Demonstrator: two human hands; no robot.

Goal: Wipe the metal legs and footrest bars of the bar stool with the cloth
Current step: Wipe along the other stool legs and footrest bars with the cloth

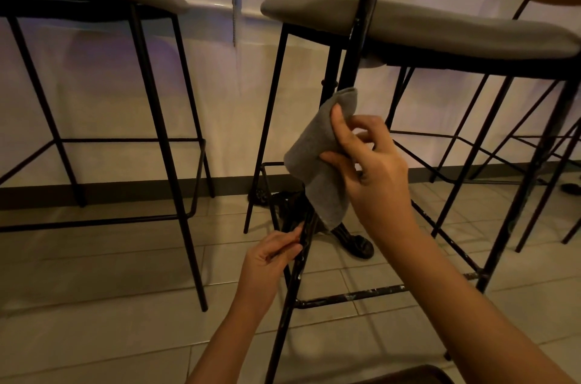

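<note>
Your right hand (367, 163) grips the grey cloth (320, 157) against the stool leg (292, 283); your left hand (270, 261) pinches that leg lower down.

Right hand (367, 163) raised, fingers pinched closed; left hand (270, 257) lower, fingers curled in a grip.

Cloth (317, 163) against stool leg (292, 286) (both hands)
</note>
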